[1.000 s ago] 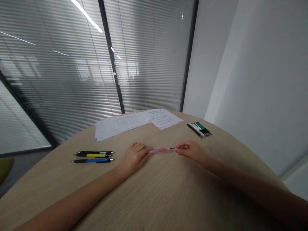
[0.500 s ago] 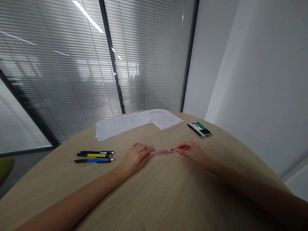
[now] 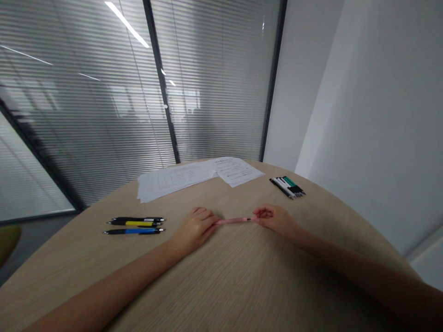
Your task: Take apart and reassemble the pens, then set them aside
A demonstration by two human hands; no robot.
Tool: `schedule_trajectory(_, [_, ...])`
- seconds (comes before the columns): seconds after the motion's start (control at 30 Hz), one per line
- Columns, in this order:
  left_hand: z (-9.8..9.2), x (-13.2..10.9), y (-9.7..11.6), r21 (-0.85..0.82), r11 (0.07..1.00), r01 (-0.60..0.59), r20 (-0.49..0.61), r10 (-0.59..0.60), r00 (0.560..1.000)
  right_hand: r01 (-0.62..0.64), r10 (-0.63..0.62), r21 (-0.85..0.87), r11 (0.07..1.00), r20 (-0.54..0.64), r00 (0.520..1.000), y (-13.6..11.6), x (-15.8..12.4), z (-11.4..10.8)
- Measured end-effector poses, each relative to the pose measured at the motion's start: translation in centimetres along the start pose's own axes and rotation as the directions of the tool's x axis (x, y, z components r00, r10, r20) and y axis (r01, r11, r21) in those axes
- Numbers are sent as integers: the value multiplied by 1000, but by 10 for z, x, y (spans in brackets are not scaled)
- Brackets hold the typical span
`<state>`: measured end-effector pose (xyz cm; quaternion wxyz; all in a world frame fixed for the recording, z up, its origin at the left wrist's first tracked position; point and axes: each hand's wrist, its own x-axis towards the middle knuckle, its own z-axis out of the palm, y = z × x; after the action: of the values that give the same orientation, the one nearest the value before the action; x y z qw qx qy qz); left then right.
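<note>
A pink pen (image 3: 233,221) lies nearly level across the space between my hands, just over the table. My left hand (image 3: 198,227) is closed around its left end, the back of the hand hiding that end. From the right end of the pink barrel a short, thin dark piece sticks out, which looks like the refill. My right hand (image 3: 272,219) pinches at this dark piece with thumb and fingertips, the other fingers curled. How much of it lies inside the pinch is hidden.
Black pens (image 3: 136,221) and a blue-and-black pen (image 3: 134,231) lie left of my left hand, one with a yellow band. Further right rests a row of several black, white and green pens (image 3: 288,186). Printed sheets (image 3: 180,179) spread along the round table's (image 3: 221,286) far edge.
The pink pen's right end has dropped slightly and sits closer to my right fingers. Less of the dark piece shows between barrel and fingertips. Both hands otherwise stay in place.
</note>
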<state>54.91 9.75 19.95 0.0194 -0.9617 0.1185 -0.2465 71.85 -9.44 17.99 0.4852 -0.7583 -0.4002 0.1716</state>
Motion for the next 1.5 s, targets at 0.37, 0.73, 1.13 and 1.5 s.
schedule_trajectory(0.37, [-2,-1,1,-45,998,-53,-46,51,998,-26,27,-31,999,61,998,-7,-4,-1])
schedule_trajectory(0.73, [-4,-2,4,-32,993,-111,-36,110,993,72,-61,-121,990,96,993,-11,-8,-2])
schedule_trajectory(1.13, [-3,-1,10,120,967,-225,-84,236,968,69,-59,-104,992,102,993,-6,-9,5])
schedule_trajectory(1.5, [-4,-1,10,182,956,-232,-112,254,961,99,-86,-123,988,102,991,3,-6,9])
